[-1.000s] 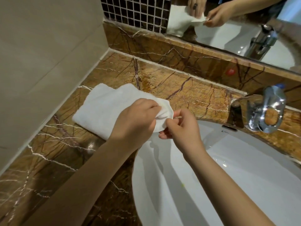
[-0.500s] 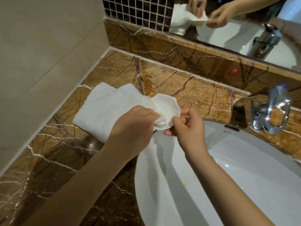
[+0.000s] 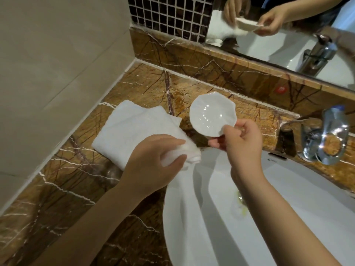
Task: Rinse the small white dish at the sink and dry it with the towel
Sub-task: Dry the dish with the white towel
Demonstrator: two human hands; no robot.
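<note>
The small white dish (image 3: 212, 114) has a scalloped rim and a glossy inside that faces me. My right hand (image 3: 238, 138) pinches its lower right edge and holds it above the marble counter, just behind the sink (image 3: 299, 214). A folded white towel (image 3: 134, 129) lies on the counter to the left of the dish. My left hand (image 3: 153, 162) grips the towel's near right corner, at the sink's left rim. Dish and towel are apart.
A chrome tap (image 3: 324, 139) stands at the sink's back right. The brown marble counter (image 3: 63, 189) runs left to a beige tiled wall (image 3: 48, 54). A mirror (image 3: 288, 27) and dark mosaic tiles (image 3: 167, 14) rise behind a marble ledge.
The dish was wrapped in the towel corner under my left hand. My right hand has drawn it out, up and to the right; it now stands free of the towel.
</note>
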